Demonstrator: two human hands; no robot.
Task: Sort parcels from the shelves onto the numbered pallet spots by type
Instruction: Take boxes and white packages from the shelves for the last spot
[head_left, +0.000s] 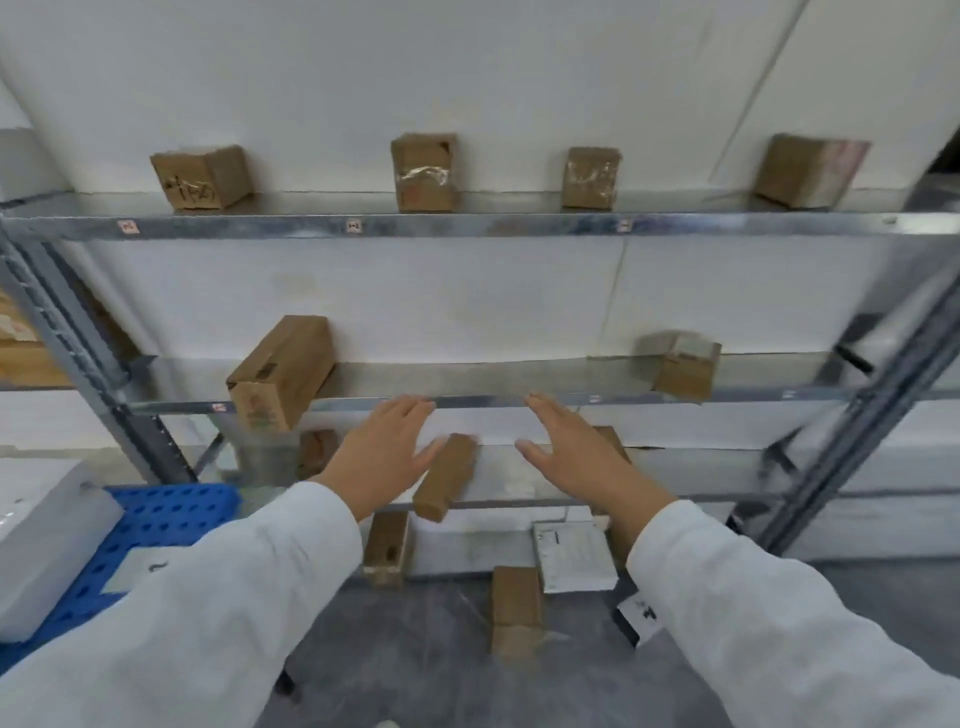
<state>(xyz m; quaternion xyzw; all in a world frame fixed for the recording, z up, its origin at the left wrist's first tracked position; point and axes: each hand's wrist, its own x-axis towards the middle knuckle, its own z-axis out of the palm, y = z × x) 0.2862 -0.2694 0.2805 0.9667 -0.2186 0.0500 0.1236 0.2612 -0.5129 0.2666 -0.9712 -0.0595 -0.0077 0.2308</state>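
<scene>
Right hand (574, 457) covers most of a parcel (616, 441), apparently cardboard.

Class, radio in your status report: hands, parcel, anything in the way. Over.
Both open and empty: left hand, right hand. Narrow cardboard parcel between them, not gripped. Nothing seen blocking.

Your left hand (384, 452) and right hand (582, 457) are bare from the fingers (413, 408) back to the wrist. Behind each wrist there's a long white sleeve: left sleeve (208, 597), right sleeve (779, 623). Same plain fabric both sides, lab-coat look, loose cut. Soft folds run back from the cuffs (332, 501). The cuffs have plain straight hems, just behind the heel of each hand. Motion blur hides the weave.
</scene>
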